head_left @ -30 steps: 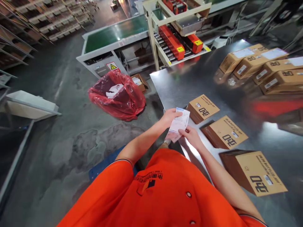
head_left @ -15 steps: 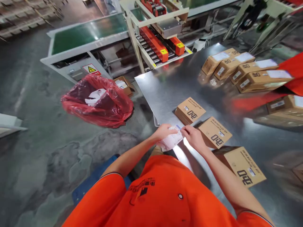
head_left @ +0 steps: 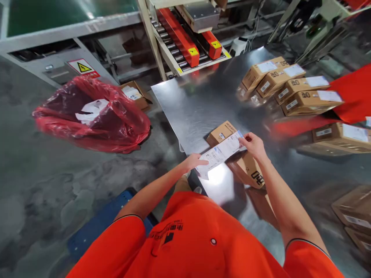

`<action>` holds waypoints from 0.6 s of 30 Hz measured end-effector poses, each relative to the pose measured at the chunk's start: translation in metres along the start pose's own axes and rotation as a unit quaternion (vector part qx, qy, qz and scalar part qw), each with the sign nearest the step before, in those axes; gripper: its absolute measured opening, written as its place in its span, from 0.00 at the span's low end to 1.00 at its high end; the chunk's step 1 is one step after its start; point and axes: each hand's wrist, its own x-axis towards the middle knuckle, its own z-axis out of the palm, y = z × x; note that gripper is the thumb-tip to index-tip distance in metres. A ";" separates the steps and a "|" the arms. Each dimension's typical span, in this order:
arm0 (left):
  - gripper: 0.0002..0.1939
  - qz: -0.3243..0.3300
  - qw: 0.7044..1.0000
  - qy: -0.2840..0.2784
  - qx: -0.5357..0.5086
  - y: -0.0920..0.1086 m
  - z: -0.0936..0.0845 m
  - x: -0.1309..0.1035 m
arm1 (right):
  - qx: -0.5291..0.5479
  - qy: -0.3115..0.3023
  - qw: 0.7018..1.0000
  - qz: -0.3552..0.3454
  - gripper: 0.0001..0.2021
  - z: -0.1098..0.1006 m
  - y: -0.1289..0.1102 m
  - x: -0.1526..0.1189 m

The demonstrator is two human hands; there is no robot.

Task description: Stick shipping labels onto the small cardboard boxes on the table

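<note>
Stretched between my two hands is a strip of printed white shipping labels, held above the near edge of the metal table. My left hand pinches its lower left end, where a short piece hangs down. At the upper right end my right hand grips it between thumb and fingers. Behind the strip stands a cardboard box, partly covered by it. A second box sits below my right hand, and a third box is mostly hidden by my right forearm.
Labelled cartons stand in a row at the table's far right, beside another person's red sleeve. On the floor to the left is a red plastic bag with white scraps. A roller conveyor machine stands beyond the table.
My right hand has moved up and right, away from my left, so the label strip is now drawn out long. The view has shifted, bringing the red bag nearer.
</note>
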 end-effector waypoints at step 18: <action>0.16 -0.049 0.995 0.011 -0.087 -0.008 0.000 0.003 | -0.052 -0.017 0.998 0.041 0.11 0.015 0.007 0.019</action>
